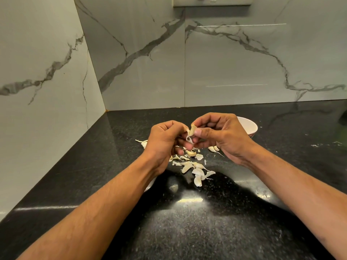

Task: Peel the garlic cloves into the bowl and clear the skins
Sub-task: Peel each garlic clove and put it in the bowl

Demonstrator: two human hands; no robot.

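In the corner of a kitchen, two walls (pixel 244 59) of pale marble with dark grey veins met behind a black speckled worktop (pixel 187 231). The walls were glossy and showed thin lines of reflected light. At the top edge of the back wall sat a grey switch plate (pixel 212 1), cut off by the frame. The worktop was polished too; it reflected bright patches of light and the dark shape of the person above it.

Both bare forearms reached in from the bottom edge and met over the middle of the worktop. The left hand (pixel 165 137) was curled, its fingers bent around the lower part of a garlic clove (pixel 191 131). The right hand (pixel 221 134) pinched the same clove between the thumb and the fingertips, and a strip of skin hung loose from it. The clove was held in the air above the worktop, between the two hands.

Behind the right hand stood a white bowl (pixel 250 126), partly hidden by it; what was inside I cannot tell. Under and in front of the hands lay a scatter of garlic pieces and skins (pixel 195 169), pale on the black stone. A few more pieces lay to the left (pixel 143 143) of the left hand and near the right wrist (pixel 214 148).
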